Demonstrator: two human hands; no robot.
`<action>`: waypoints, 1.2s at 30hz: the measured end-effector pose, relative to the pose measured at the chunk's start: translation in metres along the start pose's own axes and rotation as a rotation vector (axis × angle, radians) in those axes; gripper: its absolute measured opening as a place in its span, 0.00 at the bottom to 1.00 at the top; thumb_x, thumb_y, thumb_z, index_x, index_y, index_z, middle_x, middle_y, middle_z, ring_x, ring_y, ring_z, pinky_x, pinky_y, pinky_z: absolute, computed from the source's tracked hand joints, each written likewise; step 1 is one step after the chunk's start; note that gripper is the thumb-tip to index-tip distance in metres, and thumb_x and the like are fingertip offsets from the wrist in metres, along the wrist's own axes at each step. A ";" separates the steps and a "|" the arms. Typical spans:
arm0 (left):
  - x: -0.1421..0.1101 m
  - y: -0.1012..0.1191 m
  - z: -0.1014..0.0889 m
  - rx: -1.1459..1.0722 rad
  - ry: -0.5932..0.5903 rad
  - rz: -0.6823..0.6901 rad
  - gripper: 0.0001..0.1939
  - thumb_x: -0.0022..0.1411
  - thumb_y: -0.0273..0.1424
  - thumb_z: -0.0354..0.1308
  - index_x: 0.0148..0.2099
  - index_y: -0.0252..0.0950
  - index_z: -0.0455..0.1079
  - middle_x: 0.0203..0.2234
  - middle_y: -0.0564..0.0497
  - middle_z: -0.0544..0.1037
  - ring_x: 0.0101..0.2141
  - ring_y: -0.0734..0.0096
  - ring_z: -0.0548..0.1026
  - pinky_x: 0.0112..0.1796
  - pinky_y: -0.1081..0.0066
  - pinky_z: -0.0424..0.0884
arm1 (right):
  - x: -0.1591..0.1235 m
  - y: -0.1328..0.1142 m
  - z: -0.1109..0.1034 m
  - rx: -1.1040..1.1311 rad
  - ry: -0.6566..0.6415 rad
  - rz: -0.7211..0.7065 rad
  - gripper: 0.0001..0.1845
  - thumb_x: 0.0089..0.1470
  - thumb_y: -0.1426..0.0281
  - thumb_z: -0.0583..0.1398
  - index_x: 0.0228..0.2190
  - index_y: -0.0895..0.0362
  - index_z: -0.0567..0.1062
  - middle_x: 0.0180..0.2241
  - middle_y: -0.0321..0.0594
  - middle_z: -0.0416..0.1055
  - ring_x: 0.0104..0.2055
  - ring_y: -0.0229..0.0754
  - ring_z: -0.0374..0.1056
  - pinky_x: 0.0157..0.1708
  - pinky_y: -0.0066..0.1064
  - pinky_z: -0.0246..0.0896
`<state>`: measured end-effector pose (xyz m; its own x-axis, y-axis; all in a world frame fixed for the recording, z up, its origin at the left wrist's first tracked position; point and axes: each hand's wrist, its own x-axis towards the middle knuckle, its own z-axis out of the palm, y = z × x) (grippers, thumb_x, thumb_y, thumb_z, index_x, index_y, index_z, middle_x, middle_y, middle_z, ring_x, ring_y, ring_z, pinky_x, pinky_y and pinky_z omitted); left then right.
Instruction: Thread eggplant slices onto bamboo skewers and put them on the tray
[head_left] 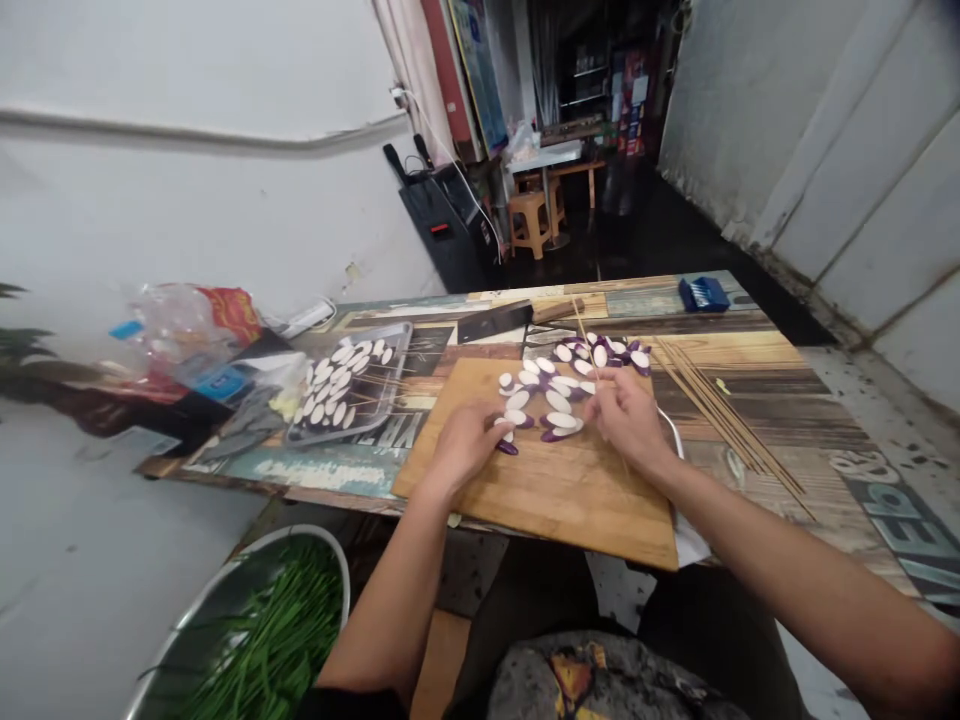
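At one o'clock, my right fingers (609, 386) pinch a skewer (580, 326); at eleven, left fingers (486, 414) touch eggplant slices (517, 417), grip unclear. Likely threading; needs aligning.

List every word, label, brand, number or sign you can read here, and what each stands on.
No text reads with certainty.
Large lettering on the tabletop, right end: too skewed.
Smaller lettering on the tabletop beside the tray: too distorted.
Blue box: print too small.
Blue label among the packaging at left: blurred.
Background poster: blurred.
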<state>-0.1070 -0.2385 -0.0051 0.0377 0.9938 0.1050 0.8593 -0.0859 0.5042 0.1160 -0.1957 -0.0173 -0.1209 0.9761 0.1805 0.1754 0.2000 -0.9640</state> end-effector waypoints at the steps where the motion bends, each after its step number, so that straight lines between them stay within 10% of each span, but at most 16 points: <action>1: -0.004 0.000 0.002 -0.002 0.005 0.005 0.12 0.54 0.35 0.55 0.39 0.39 0.74 0.34 0.48 0.76 0.38 0.64 0.70 0.38 0.70 0.63 | 0.000 0.001 0.000 0.007 0.005 0.001 0.13 0.52 0.67 0.49 0.39 0.58 0.66 0.17 0.30 0.67 0.12 0.30 0.55 0.15 0.21 0.50; 14: -0.021 -0.007 0.005 -0.339 0.123 -0.042 0.14 0.49 0.34 0.59 0.39 0.35 0.74 0.30 0.47 0.76 0.31 0.67 0.72 0.35 0.70 0.66 | -0.002 0.000 0.001 0.004 -0.054 -0.128 0.14 0.52 0.68 0.51 0.40 0.59 0.68 0.20 0.33 0.67 0.15 0.32 0.57 0.14 0.22 0.53; 20: -0.007 -0.003 0.019 -0.988 0.423 -0.253 0.18 0.47 0.36 0.61 0.40 0.32 0.72 0.34 0.46 0.76 0.30 0.71 0.73 0.31 0.72 0.68 | -0.025 -0.016 -0.001 0.004 -0.174 -0.119 0.20 0.53 0.66 0.51 0.46 0.60 0.68 0.27 0.37 0.71 0.12 0.30 0.56 0.11 0.23 0.52; 26: 0.001 -0.008 0.021 -1.523 0.404 -0.354 0.11 0.51 0.27 0.60 0.38 0.28 0.70 0.29 0.46 0.76 0.31 0.72 0.75 0.36 0.71 0.71 | -0.063 -0.006 0.018 -0.336 -0.241 -0.321 0.16 0.53 0.68 0.52 0.41 0.56 0.75 0.40 0.41 0.74 0.37 0.44 0.71 0.38 0.35 0.66; 36: 0.002 -0.022 0.013 -1.699 0.314 -0.446 0.04 0.55 0.25 0.57 0.34 0.29 0.69 0.31 0.45 0.77 0.35 0.67 0.76 0.42 0.63 0.71 | -0.062 -0.006 0.024 -0.329 -0.361 -0.323 0.19 0.54 0.71 0.52 0.47 0.53 0.71 0.44 0.38 0.71 0.41 0.43 0.70 0.41 0.35 0.65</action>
<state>-0.1193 -0.2337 -0.0277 -0.2912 0.9281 -0.2319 -0.6501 -0.0141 0.7597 0.0988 -0.2598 -0.0279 -0.5343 0.7818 0.3215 0.3617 0.5551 -0.7490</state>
